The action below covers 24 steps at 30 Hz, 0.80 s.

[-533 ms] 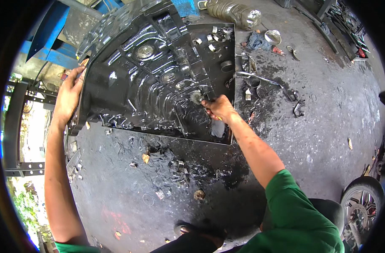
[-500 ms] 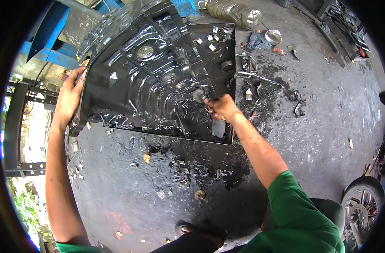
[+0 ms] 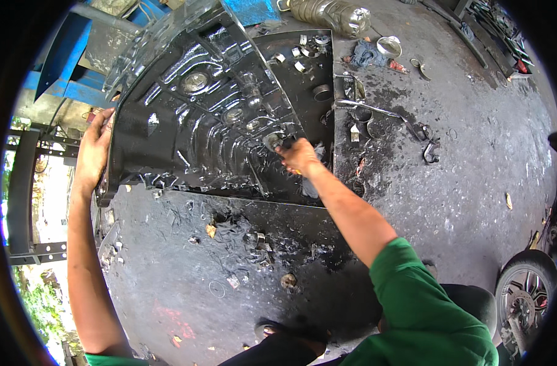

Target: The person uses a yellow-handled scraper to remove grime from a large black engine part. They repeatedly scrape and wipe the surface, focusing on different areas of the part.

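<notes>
A large black metal engine casting [image 3: 162, 137], glossy with wet oil, stands tilted over a shallow black tray [image 3: 323, 67]. Ribs, round recesses and ridges cover the side facing me. My left hand [image 3: 94, 152] grips its left edge, fingers curled over the rim and their tips partly hidden. In my right hand [image 3: 299, 157] is a brush, its handle mostly covered by my fingers. The grey brush head [image 3: 272, 142] rests against the ribbed lower right area of the casting. A grey rag-like thing [image 3: 310, 186] lies in the tray just below my right hand.
Metal bearing shells [image 3: 301, 66] lie in the tray's far end. Right of it are a long-handled wrench [image 3: 373, 110] and a blue-grey rag [image 3: 368, 53]. Behind lies a big plastic bottle [image 3: 330, 15]. Debris [image 3: 260, 241] litters the oily floor; a wheel [image 3: 523, 296] stands lower right.
My right hand has moved the brush a little to the left across the casting. The casting has shifted slightly, its lower left corner now lower. My left hand keeps its grip.
</notes>
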Tool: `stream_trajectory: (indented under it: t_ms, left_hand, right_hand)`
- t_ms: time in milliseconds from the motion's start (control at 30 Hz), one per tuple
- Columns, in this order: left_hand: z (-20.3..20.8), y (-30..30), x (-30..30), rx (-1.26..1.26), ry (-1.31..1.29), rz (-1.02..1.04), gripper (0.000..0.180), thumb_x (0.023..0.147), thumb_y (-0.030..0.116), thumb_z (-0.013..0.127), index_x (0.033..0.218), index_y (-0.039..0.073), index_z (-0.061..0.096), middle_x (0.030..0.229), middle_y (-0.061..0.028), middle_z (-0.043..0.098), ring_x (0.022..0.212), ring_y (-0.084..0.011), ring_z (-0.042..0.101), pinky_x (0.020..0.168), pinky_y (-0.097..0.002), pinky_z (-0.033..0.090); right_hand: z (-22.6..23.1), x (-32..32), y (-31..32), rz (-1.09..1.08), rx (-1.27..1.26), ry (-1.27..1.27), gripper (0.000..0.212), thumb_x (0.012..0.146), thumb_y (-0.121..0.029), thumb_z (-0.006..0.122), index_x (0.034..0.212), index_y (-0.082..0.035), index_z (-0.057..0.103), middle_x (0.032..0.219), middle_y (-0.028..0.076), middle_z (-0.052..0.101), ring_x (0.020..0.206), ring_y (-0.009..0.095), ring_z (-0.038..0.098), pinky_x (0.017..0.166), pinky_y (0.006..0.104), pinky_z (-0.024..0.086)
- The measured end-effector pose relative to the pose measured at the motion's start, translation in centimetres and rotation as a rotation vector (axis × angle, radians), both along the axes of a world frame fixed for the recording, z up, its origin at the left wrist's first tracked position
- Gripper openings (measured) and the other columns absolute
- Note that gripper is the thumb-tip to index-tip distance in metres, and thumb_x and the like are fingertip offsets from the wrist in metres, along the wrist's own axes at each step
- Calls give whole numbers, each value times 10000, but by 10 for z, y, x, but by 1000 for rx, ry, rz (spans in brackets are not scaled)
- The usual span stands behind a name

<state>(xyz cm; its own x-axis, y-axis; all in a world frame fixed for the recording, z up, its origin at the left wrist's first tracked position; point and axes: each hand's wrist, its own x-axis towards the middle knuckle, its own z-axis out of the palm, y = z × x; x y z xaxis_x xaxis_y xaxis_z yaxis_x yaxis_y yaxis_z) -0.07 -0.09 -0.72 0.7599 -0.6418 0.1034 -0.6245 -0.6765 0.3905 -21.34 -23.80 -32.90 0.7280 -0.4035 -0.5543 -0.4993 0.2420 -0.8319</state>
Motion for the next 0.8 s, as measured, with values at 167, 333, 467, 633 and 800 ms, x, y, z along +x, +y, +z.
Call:
stream_trajectory:
  t_ms: [167, 333, 467, 633, 800]
  left_hand:
    - [5, -1, 0, 35, -63, -10, 449, 1005, 328, 537, 1325, 13, 540, 1160, -159, 659, 1056, -176, 604, 950, -311, 446]
    - [5, -1, -2, 24, -11, 2, 475, 1007, 349, 526, 1337, 7, 534, 1177, -169, 660, 1101, -213, 611, 968, -322, 445]
    - [3, -2, -4, 24, -98, -12, 467, 1012, 337, 527, 1341, 6, 532, 1142, -167, 671, 1059, -181, 613, 955, -302, 447]
    - [5, -2, -2, 42, -62, 11, 452, 1014, 349, 528, 1311, 9, 551, 1089, -144, 678, 1027, -172, 613, 946, -293, 448]
    - [3, 2, -1, 28, -40, -25, 458, 1012, 333, 535, 1332, 5, 542, 1177, -142, 653, 1061, -177, 601, 945, -305, 452]
  right_hand:
    - [-8, 11, 12, -196, 85, 50, 291, 918, -287, 707, 845, -6, 700, 559, 53, 587, 403, 137, 518, 367, 318, 395]
    - [-35, 11, 7, -56, -127, 67, 394, 923, -320, 700, 717, 14, 669, 526, 52, 571, 401, 141, 519, 369, 322, 389]
    - [-39, 1, -9, -130, 41, -75, 405, 907, -309, 723, 667, 10, 655, 523, 62, 575, 404, 138, 519, 361, 324, 376]
    - [-29, -7, -12, -146, -37, 100, 238, 932, -241, 698, 893, -8, 670, 598, 26, 563, 428, 79, 455, 350, 260, 340]
    - [-21, 1, -6, -181, 193, 46, 293, 919, -234, 712, 742, -26, 606, 567, 41, 557, 396, 110, 462, 337, 276, 329]
